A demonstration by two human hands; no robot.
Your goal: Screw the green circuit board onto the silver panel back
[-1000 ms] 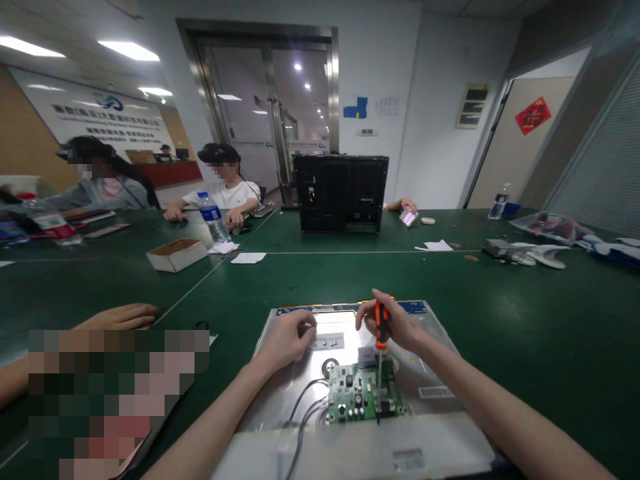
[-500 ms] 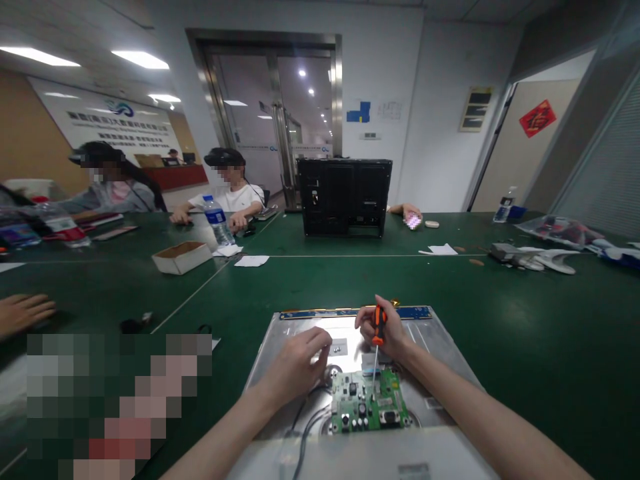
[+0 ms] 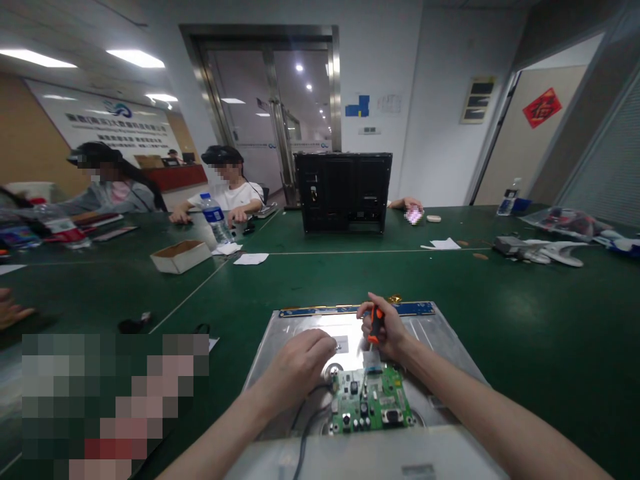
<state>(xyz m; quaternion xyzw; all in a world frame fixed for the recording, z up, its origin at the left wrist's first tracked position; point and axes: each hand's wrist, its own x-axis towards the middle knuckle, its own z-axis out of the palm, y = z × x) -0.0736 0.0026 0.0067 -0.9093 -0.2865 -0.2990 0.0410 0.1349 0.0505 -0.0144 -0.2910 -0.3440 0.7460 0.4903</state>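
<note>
A silver metal panel point(image 3: 265, 353) lies on the green table, with a green circuit board point(image 3: 390, 397) fixed on its near half. My right hand point(image 3: 387, 330) is closed on an orange and black screwdriver point(image 3: 375, 325), whose thin shaft slants down over the board. Beside it, my left hand point(image 3: 310, 353) has its fingers pressed together at the small screws point(image 3: 341, 344) on the panel; whether anything is between the fingertips is hidden. Dark cables point(image 3: 303, 437) run from the board's left side toward the near edge.
Across the green table point(image 3: 240, 287) stands a black monitor casing point(image 3: 345, 193). An open cardboard box point(image 3: 181, 257), a water bottle point(image 3: 216, 219) and paper scraps point(image 3: 251, 259) are at the left. Several people sit around. Grey and white parts point(image 3: 537, 251) lie at the right.
My left hand has moved slightly right, onto the screws. The screwdriver has shifted a little left and is tilted more. At the far left, another person's hand has drawn back.
</note>
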